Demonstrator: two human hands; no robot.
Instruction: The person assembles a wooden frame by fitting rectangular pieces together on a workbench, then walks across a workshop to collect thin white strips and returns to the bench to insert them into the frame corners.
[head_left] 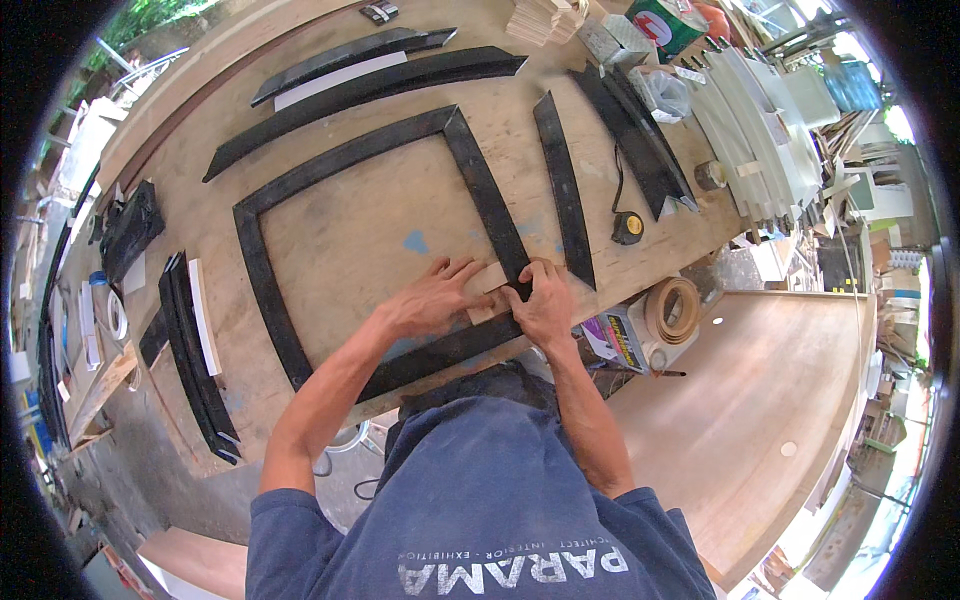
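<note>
A black frame with mitred corners lies flat on the plywood worktable. At its near right corner, a small pale wood block sits against the inside edges. My left hand reaches in from inside the frame, its fingers closed on the block. My right hand grips that same corner from outside, thumb and fingers pressed around the black bar. The fingers partly cover the joint, so how tightly its ends meet cannot be seen.
Loose black mitred strips lie beyond the frame, with another strip to its right. A yellow-black tape measure, a tape roll and black strips surround it. A large wooden panel stands below right, near a coiled edging roll.
</note>
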